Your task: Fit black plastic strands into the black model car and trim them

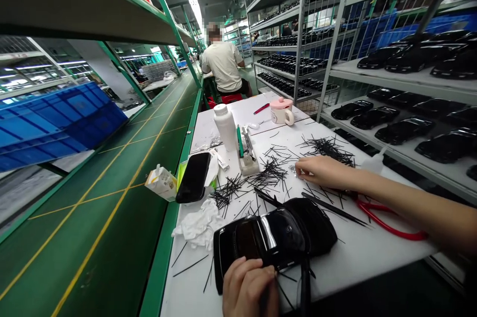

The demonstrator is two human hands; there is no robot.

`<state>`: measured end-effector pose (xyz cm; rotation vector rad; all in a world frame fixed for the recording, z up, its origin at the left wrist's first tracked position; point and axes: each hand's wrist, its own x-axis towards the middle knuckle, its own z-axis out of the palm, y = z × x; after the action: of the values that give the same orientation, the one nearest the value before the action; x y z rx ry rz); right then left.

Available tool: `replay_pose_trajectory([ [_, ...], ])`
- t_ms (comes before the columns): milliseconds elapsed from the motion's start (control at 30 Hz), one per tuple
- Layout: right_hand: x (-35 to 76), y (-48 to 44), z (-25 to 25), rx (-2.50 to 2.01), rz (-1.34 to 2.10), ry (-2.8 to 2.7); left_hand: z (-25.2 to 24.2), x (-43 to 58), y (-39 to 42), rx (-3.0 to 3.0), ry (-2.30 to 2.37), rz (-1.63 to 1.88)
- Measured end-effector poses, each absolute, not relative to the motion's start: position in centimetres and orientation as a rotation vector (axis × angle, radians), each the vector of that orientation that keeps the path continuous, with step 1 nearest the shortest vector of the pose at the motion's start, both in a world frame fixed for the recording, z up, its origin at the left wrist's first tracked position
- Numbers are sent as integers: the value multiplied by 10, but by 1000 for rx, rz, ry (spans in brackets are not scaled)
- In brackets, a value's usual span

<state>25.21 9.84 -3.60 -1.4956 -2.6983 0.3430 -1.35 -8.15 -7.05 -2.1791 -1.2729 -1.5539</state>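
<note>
A glossy black model car [286,235] lies on the white table, one door [265,197] swung out on its far side and another [305,282] on its near side. My left hand [250,284] rests with curled fingers over the near side of the car, gripping it. Farther out, my right hand [311,170] has its fingertips pinched together at a small pile of shiny bits [293,170]; what sits between them is too small to make out. Thin black strips [270,174] lie scattered around the pile. Red-handled scissors [391,227] lie partly under my right forearm.
A phone [194,178], carton [161,183], crumpled tissue [201,225], white bottle [224,125], tool holder [248,158] and lidded mug [281,112] stand about the table. A green conveyor [122,178] runs along the left; racks of model cars [404,130] line the right. A person [222,66] sits ahead.
</note>
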Motion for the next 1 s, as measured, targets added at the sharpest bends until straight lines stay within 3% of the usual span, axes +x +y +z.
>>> replay_pose_trajectory([
  [300, 242, 106, -37, -1436, 258, -2783, -71, -11, -82, -2160, -1307, -1556],
  [700, 232, 95, -54, -1273, -123, -2873, -58, -11, -75, -2096, -1215, -1518],
  [1000, 238, 100, -59, -1296, 2, -2777, -75, -9, -82, -2094, -1318, -1658],
])
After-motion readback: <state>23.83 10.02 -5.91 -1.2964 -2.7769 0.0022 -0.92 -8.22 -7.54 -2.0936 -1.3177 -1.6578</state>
